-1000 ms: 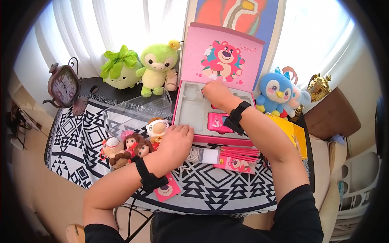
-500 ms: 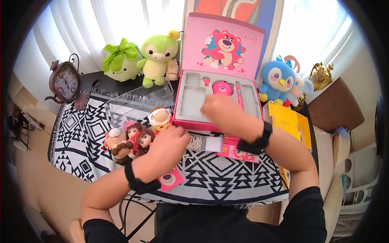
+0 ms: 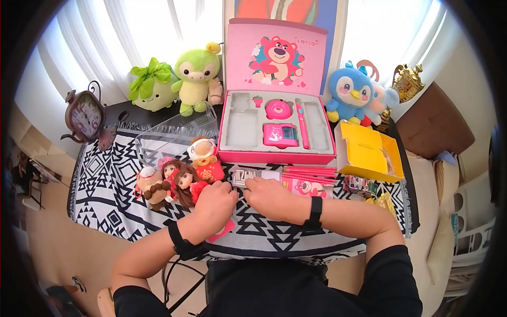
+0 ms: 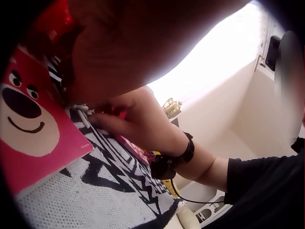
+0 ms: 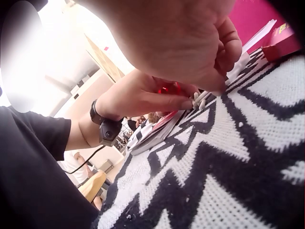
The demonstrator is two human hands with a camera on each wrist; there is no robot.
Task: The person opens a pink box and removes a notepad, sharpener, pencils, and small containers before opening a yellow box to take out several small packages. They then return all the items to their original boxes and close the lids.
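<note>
Above the patterned cloth, my left hand [image 3: 216,203] is beside the dolls [image 3: 185,182]. Small white pieces [image 5: 199,101] show at its thumb and fingertips in the right wrist view. My right hand [image 3: 270,198] is bent low in front of the clear case [image 3: 244,177] of white pieces, a short gap from the left hand. Its fingers curl inward; whether they hold anything is hidden. A pink bear-face card [image 4: 31,119] lies beneath the left wrist. Behind the hands, the open pink box [image 3: 277,157] holds a round pink item [image 3: 278,109], a pink sharpener-like item [image 3: 280,135] and a pen [image 3: 302,124].
Pink pencils [image 3: 309,173] and a bear-print packet [image 3: 309,187] lie right of the clear case. Farther right stands a yellow box [image 3: 369,153]. Plush toys [image 3: 196,79], a clock [image 3: 84,115] and a clear triangular container [image 3: 179,132] are at the back and left.
My right hand has moved from over the pink box toward me, down to the cloth beside the left hand. The left hand has shifted slightly toward me. The head view has turned a little.
</note>
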